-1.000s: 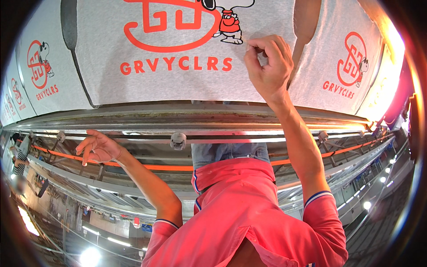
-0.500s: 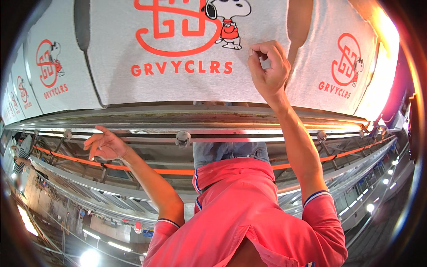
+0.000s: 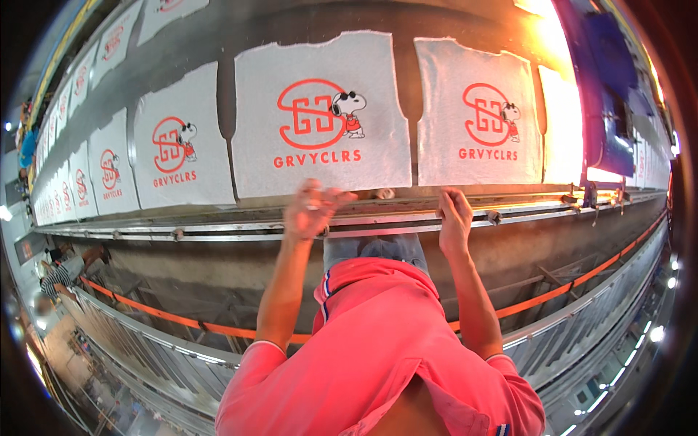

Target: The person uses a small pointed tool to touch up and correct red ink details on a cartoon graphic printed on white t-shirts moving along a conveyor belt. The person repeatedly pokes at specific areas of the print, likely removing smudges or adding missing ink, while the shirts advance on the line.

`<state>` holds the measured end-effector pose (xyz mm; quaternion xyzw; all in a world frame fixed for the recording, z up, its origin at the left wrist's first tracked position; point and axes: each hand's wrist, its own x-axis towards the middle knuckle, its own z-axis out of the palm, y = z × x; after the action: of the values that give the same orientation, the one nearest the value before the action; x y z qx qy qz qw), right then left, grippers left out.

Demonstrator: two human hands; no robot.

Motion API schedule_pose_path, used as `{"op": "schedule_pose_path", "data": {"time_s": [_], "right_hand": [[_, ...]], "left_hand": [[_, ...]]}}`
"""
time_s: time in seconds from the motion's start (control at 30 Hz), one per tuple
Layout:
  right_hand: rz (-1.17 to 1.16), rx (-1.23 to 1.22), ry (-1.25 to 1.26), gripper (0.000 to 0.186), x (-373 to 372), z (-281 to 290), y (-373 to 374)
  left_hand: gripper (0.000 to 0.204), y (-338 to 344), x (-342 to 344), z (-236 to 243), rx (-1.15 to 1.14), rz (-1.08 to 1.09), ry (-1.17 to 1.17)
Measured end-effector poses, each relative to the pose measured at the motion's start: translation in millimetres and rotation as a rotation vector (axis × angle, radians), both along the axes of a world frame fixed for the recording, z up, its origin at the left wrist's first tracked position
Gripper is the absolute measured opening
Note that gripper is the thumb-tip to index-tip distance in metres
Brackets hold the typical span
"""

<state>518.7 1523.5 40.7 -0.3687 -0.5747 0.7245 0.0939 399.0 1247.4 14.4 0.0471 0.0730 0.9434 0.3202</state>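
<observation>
A pale grey shirt panel (image 3: 320, 65) lies flat in front of me, with a red emblem, lettering and a cartoon dog in sunglasses. My left hand (image 3: 313, 211) hovers at this panel's near edge, slightly blurred, its fingers apart and nothing visible in them. Close to the lower left corner of a second printed panel (image 3: 443, 73), my right hand (image 3: 455, 218) is raised above the table's metal rail. Its thumb and fingers are pressed together; whatever they may hold is too small or hidden to make out.
More printed panels (image 3: 149, 109) run in rows along the long table (image 3: 313, 22). A blue machine (image 3: 600, 94) with a bright orange glow stands at the right. Metal rails (image 3: 240, 229) edge the table. An orange strip (image 3: 182, 320) passes behind me. Another person (image 3: 62, 276) is far left.
My view has tilted and shows more of the table. My left hand has come up and inward to the panel's near edge. My right hand has drawn back from over the panel toward the rail.
</observation>
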Motion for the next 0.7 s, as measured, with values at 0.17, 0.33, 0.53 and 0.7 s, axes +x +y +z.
{"op": "schedule_pose_path", "data": {"time_s": [0.17, 0.33, 0.53, 0.7], "right_hand": [[-0.286, -0.266, 0.071, 0.007, 87.9, 19.9, 19.1], [-0.483, -0.402, 0.168, 0.005, 188.0, -5.3, 69.8], [-0.564, -0.53, 0.313, 0.002, 314.9, -3.5, 175.3], [-0.854, -0.238, 0.447, 0.011, 430.8, 30.3, 268.4]], "left_hand": [[0.029, 108.6, 52.9, 22.6, -0.14, -0.39, -0.15], [0.028, 203.4, 130.2, 48.8, -0.212, -0.626, -0.151], [0.029, 311.6, 234.1, 47.2, -0.14, -0.704, -0.207], [0.029, 399.7, 299.3, 89.1, -0.092, -0.857, -0.136]]}}
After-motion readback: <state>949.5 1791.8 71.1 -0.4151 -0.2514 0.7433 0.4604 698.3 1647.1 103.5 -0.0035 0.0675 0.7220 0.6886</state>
